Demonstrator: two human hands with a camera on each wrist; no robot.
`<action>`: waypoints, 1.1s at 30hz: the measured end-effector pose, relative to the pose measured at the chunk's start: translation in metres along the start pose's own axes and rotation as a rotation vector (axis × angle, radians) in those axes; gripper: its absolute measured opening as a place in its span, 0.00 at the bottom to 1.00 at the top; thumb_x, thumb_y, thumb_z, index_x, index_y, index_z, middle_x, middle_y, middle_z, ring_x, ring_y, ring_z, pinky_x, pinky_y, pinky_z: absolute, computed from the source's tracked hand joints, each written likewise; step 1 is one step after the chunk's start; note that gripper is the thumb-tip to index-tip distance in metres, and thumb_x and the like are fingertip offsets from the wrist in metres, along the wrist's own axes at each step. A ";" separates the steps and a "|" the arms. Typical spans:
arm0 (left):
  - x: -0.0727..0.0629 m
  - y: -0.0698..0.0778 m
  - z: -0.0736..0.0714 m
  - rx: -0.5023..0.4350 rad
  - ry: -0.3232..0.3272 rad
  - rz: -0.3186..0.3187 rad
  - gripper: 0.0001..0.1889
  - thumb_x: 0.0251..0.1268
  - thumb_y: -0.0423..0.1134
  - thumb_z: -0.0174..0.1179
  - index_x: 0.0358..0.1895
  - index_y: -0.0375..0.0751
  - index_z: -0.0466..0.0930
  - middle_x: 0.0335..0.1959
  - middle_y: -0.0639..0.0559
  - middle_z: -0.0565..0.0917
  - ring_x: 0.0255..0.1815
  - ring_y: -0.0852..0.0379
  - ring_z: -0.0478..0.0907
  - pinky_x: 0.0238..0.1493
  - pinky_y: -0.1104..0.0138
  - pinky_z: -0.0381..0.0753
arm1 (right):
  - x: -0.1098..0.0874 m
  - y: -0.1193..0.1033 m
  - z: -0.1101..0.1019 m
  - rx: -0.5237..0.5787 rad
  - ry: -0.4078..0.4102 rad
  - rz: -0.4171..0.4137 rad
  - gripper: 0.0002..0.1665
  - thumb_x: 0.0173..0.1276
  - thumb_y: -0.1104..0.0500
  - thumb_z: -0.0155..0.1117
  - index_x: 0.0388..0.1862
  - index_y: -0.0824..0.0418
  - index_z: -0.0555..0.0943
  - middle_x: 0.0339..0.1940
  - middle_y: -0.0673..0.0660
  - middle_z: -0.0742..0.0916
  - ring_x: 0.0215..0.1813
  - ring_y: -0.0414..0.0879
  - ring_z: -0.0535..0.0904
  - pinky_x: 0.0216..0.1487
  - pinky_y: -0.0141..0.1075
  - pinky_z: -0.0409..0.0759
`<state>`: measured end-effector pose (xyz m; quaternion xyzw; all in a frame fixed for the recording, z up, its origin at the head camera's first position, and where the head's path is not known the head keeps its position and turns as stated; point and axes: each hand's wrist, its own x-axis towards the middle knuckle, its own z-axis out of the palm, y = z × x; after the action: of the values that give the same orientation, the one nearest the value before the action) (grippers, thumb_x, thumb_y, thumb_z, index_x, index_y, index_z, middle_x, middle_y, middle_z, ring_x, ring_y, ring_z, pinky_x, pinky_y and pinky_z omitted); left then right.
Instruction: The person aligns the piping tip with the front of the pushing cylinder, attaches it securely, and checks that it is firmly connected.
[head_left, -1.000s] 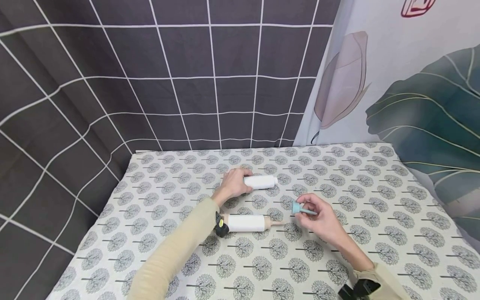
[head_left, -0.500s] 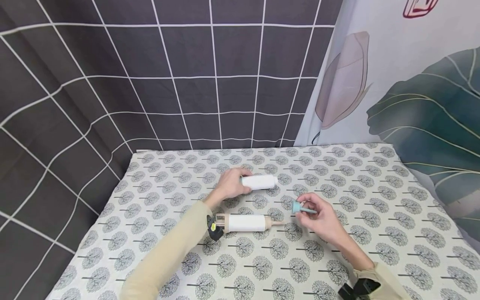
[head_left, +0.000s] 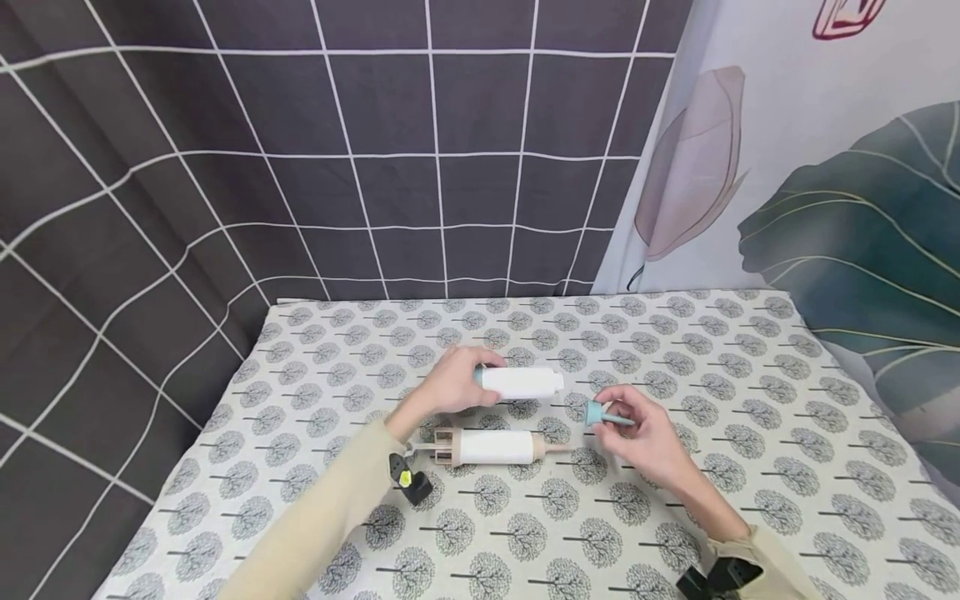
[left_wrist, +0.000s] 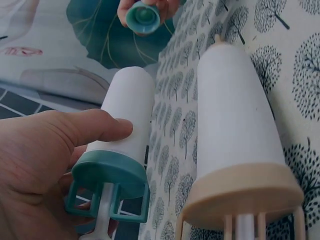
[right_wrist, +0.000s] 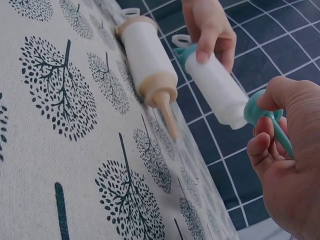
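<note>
My left hand (head_left: pixel 452 381) grips a white syringe barrel (head_left: pixel 520 382) at its teal collar, the thumb lying along the barrel. Teal side handles (left_wrist: pixel 132 202) and a white plunger rod (left_wrist: pixel 104 210) stick out behind that collar. The barrel's bare stepped tip points right, toward my right hand (head_left: pixel 647 435). Between thumb and fingers that hand pinches a teal nozzle (right_wrist: pixel 256 111), its wide open end facing the barrel and its thin spout pointing away. A gap separates barrel and nozzle in the head view. Nearer me, a second white syringe (head_left: pixel 497 447) with beige collar and spout lies on the cloth.
A tree-print cloth (head_left: pixel 480 525) covers the table. Behind it hangs a dark grid-patterned curtain (head_left: pixel 390 108), with a white leaf-print curtain (head_left: pixel 795 167) on the right. A black wrist camera (head_left: pixel 411 482) on the left sleeve is close to the beige syringe's plunger end.
My left hand has drawn the teal-collared syringe slightly toward me. The left forearm has swung left, uncovering the beige syringe's handles and plunger. My right hand holds the nozzle in nearly the same spot.
</note>
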<state>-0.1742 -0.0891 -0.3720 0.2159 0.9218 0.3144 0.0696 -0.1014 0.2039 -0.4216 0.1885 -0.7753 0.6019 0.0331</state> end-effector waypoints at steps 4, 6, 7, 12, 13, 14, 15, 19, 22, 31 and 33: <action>-0.007 0.004 -0.001 -0.003 -0.012 0.037 0.24 0.47 0.35 0.78 0.52 0.44 0.85 0.49 0.49 0.85 0.40 0.56 0.75 0.45 0.58 0.73 | 0.000 -0.001 0.001 -0.004 0.002 0.008 0.20 0.57 0.77 0.66 0.49 0.71 0.75 0.32 0.61 0.84 0.35 0.47 0.83 0.42 0.31 0.83; -0.010 0.006 -0.001 -0.010 -0.014 0.053 0.24 0.47 0.35 0.77 0.52 0.44 0.85 0.49 0.50 0.85 0.41 0.57 0.76 0.45 0.58 0.73 | 0.000 -0.002 0.002 -0.003 0.005 0.011 0.19 0.58 0.77 0.65 0.49 0.71 0.75 0.32 0.61 0.84 0.35 0.47 0.83 0.42 0.31 0.83; -0.012 0.007 -0.001 -0.015 -0.015 0.054 0.24 0.47 0.35 0.77 0.52 0.43 0.85 0.49 0.50 0.85 0.41 0.57 0.76 0.45 0.58 0.73 | 0.000 -0.002 0.002 -0.001 0.005 0.009 0.19 0.57 0.77 0.65 0.49 0.71 0.75 0.32 0.61 0.84 0.35 0.47 0.82 0.42 0.31 0.83; -0.021 0.012 -0.003 -0.030 -0.024 0.069 0.24 0.47 0.35 0.77 0.53 0.43 0.85 0.50 0.51 0.85 0.42 0.57 0.76 0.45 0.58 0.74 | 0.000 -0.003 0.002 -0.004 0.004 -0.003 0.20 0.57 0.78 0.65 0.49 0.71 0.75 0.33 0.61 0.84 0.34 0.47 0.82 0.41 0.30 0.82; -0.022 0.013 -0.003 -0.031 -0.025 0.074 0.24 0.47 0.35 0.77 0.52 0.43 0.85 0.50 0.51 0.85 0.42 0.57 0.77 0.45 0.59 0.74 | 0.000 -0.003 0.002 -0.005 0.003 -0.003 0.20 0.56 0.78 0.65 0.49 0.71 0.75 0.33 0.61 0.84 0.34 0.48 0.82 0.40 0.30 0.82; -0.023 0.014 -0.003 -0.036 -0.027 0.084 0.24 0.47 0.34 0.77 0.52 0.43 0.85 0.49 0.51 0.85 0.41 0.57 0.77 0.45 0.59 0.74 | 0.000 -0.003 0.002 -0.007 0.003 -0.003 0.20 0.56 0.78 0.65 0.49 0.71 0.76 0.32 0.61 0.84 0.34 0.48 0.82 0.40 0.30 0.82; -0.025 0.015 -0.004 -0.036 -0.028 0.090 0.24 0.47 0.34 0.76 0.52 0.43 0.85 0.49 0.51 0.85 0.41 0.57 0.77 0.45 0.59 0.74 | 0.000 -0.003 0.002 -0.011 0.004 -0.002 0.20 0.56 0.78 0.65 0.49 0.70 0.76 0.32 0.60 0.84 0.34 0.48 0.82 0.40 0.30 0.82; -0.029 0.018 -0.005 -0.042 -0.032 0.118 0.23 0.46 0.34 0.76 0.51 0.43 0.85 0.46 0.51 0.86 0.39 0.58 0.76 0.43 0.59 0.74 | 0.001 -0.004 0.002 -0.025 -0.001 -0.004 0.20 0.56 0.77 0.66 0.49 0.70 0.76 0.32 0.59 0.83 0.34 0.48 0.81 0.41 0.30 0.82; -0.031 0.019 -0.004 -0.038 -0.036 0.129 0.23 0.46 0.34 0.76 0.50 0.43 0.86 0.44 0.52 0.86 0.38 0.59 0.76 0.43 0.59 0.74 | 0.002 -0.005 0.003 -0.023 -0.009 -0.019 0.20 0.56 0.77 0.66 0.49 0.70 0.76 0.32 0.59 0.84 0.35 0.47 0.82 0.41 0.31 0.83; -0.035 0.021 -0.003 -0.057 -0.059 0.124 0.22 0.46 0.32 0.76 0.50 0.43 0.86 0.45 0.53 0.86 0.38 0.59 0.75 0.43 0.58 0.74 | 0.002 -0.009 0.004 0.028 -0.050 -0.032 0.21 0.56 0.80 0.64 0.50 0.70 0.75 0.32 0.63 0.84 0.35 0.48 0.83 0.39 0.33 0.84; -0.036 0.022 -0.004 -0.058 -0.066 0.119 0.23 0.46 0.32 0.76 0.50 0.43 0.86 0.45 0.53 0.86 0.38 0.60 0.75 0.43 0.59 0.74 | 0.003 -0.009 0.005 0.045 -0.059 -0.039 0.22 0.56 0.81 0.64 0.49 0.70 0.75 0.32 0.66 0.84 0.34 0.49 0.83 0.37 0.33 0.84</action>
<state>-0.1350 -0.0916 -0.3561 0.2786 0.8950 0.3374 0.0871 -0.1000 0.1966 -0.4139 0.2220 -0.7584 0.6125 0.0176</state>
